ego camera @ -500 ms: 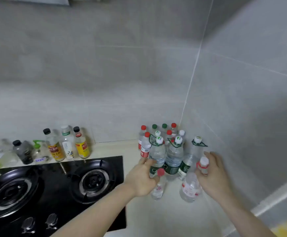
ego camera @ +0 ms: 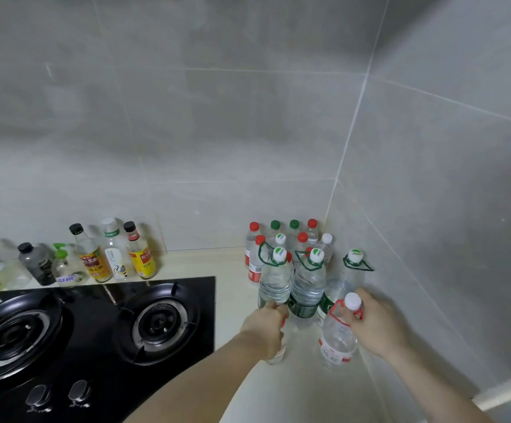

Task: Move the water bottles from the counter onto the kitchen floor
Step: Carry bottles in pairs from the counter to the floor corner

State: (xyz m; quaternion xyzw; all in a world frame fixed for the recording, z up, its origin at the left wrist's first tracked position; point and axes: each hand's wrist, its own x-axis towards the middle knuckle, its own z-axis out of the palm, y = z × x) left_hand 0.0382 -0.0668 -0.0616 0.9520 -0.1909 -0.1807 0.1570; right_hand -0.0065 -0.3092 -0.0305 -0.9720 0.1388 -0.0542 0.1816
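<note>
Several clear water bottles stand clustered in the counter's back right corner (ego camera: 293,248), with red, green and white caps. My left hand (ego camera: 266,328) is closed over the top of a small red-capped bottle (ego camera: 278,352), whose cap it hides. My right hand (ego camera: 376,325) grips the neck of a white-capped bottle with a red label and red carry ring (ego camera: 338,340). Three large green-labelled bottles with green carry rings (ego camera: 307,288) stand just behind both hands.
A black two-burner gas hob (ego camera: 95,331) fills the counter to the left. Sauce, oil and soap bottles (ego camera: 95,257) line the back wall behind it. Grey tiled walls close the corner on the right; the beige counter (ego camera: 232,288) runs between hob and bottles.
My left hand has closed down over the red cap of the small bottle. My right hand has wrapped tighter round the white-capped bottle's neck.
</note>
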